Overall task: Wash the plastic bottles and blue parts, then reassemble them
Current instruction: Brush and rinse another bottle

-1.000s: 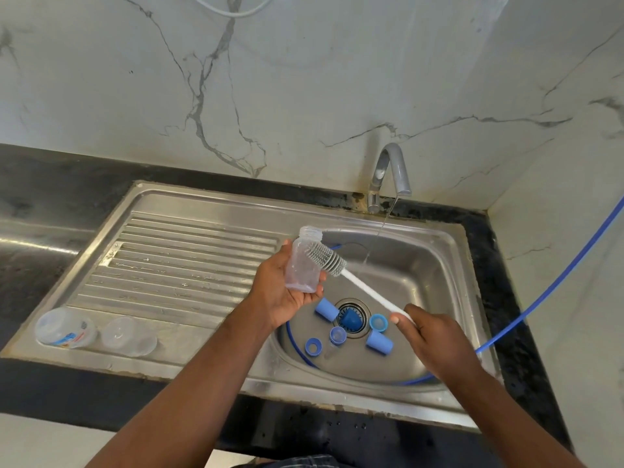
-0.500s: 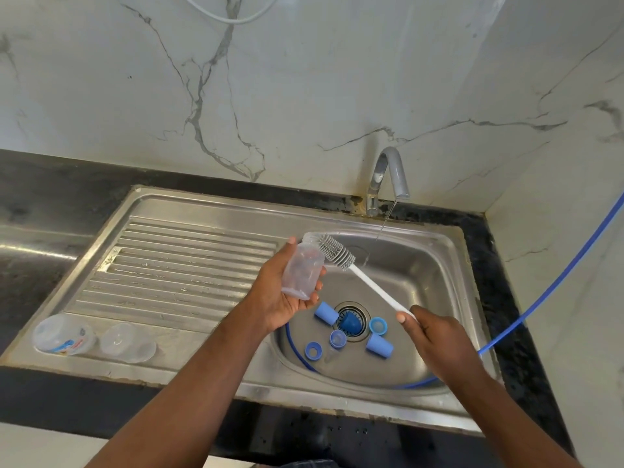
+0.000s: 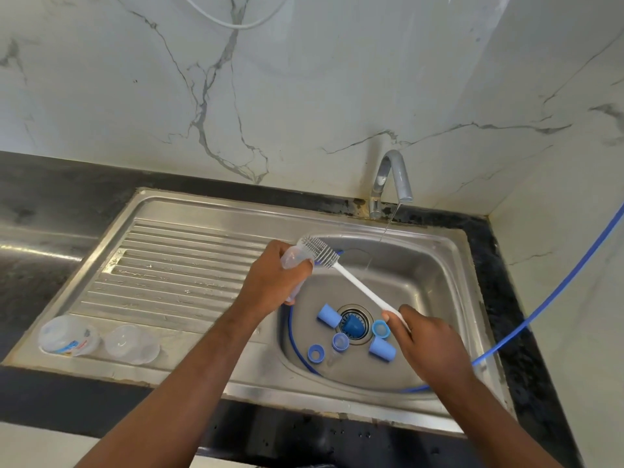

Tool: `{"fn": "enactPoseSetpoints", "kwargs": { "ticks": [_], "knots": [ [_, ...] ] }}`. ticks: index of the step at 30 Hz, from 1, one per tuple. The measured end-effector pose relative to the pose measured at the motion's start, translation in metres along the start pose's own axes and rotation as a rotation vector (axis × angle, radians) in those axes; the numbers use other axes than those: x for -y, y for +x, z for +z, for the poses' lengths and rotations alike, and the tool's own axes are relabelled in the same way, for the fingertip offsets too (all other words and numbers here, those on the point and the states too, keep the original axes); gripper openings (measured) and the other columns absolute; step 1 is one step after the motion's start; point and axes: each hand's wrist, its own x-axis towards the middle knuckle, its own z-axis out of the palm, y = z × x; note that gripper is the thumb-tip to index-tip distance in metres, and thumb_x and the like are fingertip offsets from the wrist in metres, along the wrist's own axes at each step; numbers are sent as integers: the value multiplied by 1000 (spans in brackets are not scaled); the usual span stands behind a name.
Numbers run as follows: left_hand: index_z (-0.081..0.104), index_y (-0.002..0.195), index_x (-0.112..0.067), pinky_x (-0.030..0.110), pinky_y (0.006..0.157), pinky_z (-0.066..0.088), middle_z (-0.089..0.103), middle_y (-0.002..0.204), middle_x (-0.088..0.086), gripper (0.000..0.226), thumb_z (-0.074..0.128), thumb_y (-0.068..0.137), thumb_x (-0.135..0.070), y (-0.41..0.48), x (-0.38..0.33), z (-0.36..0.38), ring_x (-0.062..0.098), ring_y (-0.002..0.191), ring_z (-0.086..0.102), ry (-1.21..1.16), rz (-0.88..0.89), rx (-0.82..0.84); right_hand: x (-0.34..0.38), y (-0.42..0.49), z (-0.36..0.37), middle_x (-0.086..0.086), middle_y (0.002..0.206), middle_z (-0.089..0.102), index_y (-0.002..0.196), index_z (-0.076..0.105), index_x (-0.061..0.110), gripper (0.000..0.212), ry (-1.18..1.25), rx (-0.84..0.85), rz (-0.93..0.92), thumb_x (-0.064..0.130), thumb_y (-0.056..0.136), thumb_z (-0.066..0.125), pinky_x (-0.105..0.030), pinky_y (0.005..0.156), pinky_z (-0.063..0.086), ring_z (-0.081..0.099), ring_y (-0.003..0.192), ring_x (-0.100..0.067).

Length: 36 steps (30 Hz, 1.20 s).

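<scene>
My left hand (image 3: 270,282) grips a clear plastic bottle (image 3: 293,258) over the left rim of the sink basin (image 3: 422,275); my fingers cover most of it. My right hand (image 3: 425,346) holds the white handle of a bottle brush (image 3: 358,285), whose grey bristle head (image 3: 319,248) lies against the bottle's top. Several blue parts lie on the basin floor around the drain (image 3: 353,324): a cylinder (image 3: 328,315), another cylinder (image 3: 382,350), a ring (image 3: 316,352), a small cap (image 3: 340,342) and a light-blue cap (image 3: 381,329).
Two clear bottles (image 3: 69,336) (image 3: 132,343) lie on the ribbed drainboard (image 3: 175,265) at its front left. A thin stream of water runs from the tap (image 3: 391,177). A blue hose (image 3: 557,292) curls from the right wall into the basin.
My left hand has turned over, so its back faces up and hides the bottle. The brush head has moved up and left along the bottle's top.
</scene>
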Motion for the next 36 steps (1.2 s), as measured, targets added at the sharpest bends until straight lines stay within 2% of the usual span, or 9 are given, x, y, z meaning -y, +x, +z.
{"fn": "enactPoseSetpoints", "kwargs": {
  "ticks": [4, 7, 11, 14, 17, 23, 27, 32, 36],
  "knots": [
    [58, 85, -14, 39, 52, 56, 64, 59, 1, 35, 69, 82, -47, -5, 2, -1, 16, 52, 62, 94, 18, -55, 1, -7, 2, 3, 51, 43, 78, 44, 22, 58, -21, -3, 18, 73, 91, 18, -32, 49, 36, 46, 50, -18],
    [54, 95, -32, 32, 58, 51, 69, 76, -6, 29, 75, 79, -44, -10, 5, 8, 13, 66, 66, 178, 13, -116, 15, 1, 0, 4, 51, 44, 77, 44, 22, 57, 3, 3, 13, 73, 91, 20, -31, 49, 35, 45, 49, -15],
    [56, 97, -31, 33, 55, 54, 69, 76, -6, 30, 78, 80, -41, -9, -2, 1, 9, 59, 65, 88, 2, -210, 15, -3, -1, 4, 50, 42, 77, 45, 21, 53, -3, 18, 41, 69, 95, 28, -29, 47, 29, 40, 46, -12],
    [54, 95, -31, 37, 58, 55, 69, 77, -4, 28, 76, 81, -42, -11, 1, 5, 12, 62, 66, 158, 13, -137, 18, -4, -4, 4, 50, 43, 76, 43, 22, 57, 21, 16, 36, 72, 89, 18, -28, 46, 30, 41, 47, -12],
    [54, 91, -31, 39, 64, 56, 70, 77, -3, 26, 75, 80, -43, -12, 0, 7, 16, 67, 67, 142, 15, -156, 24, 1, -5, 6, 48, 41, 72, 37, 25, 51, 25, 13, 20, 71, 91, 23, -28, 46, 29, 41, 46, -11],
    [54, 94, -32, 36, 60, 55, 70, 73, -3, 29, 74, 79, -47, -13, 3, 6, 15, 63, 66, 158, -4, -119, 13, -4, -3, 4, 51, 44, 77, 44, 22, 62, 19, -4, 19, 76, 86, 14, -32, 48, 33, 44, 50, -16],
    [58, 93, -21, 31, 49, 54, 67, 71, 1, 32, 73, 81, -46, -12, 4, 13, 12, 54, 61, 22, -22, -98, 17, 4, 0, 3, 49, 43, 75, 40, 23, 55, 36, -11, -3, 73, 91, 22, -31, 47, 34, 43, 47, -14],
    [62, 103, -15, 33, 51, 54, 70, 83, 9, 18, 68, 95, -30, -19, -2, 15, 20, 64, 69, -229, -80, 33, -4, -1, 2, 3, 52, 44, 80, 45, 21, 60, 38, -21, -13, 73, 90, 18, -33, 50, 37, 48, 52, -18],
    [59, 113, -11, 33, 50, 50, 68, 85, 10, 36, 67, 90, -37, -22, -8, 21, 22, 63, 67, -424, -119, 103, 0, 11, 1, 3, 50, 41, 76, 43, 21, 51, 72, -66, -60, 68, 94, 29, -33, 48, 37, 46, 48, -19]
  ]
}}
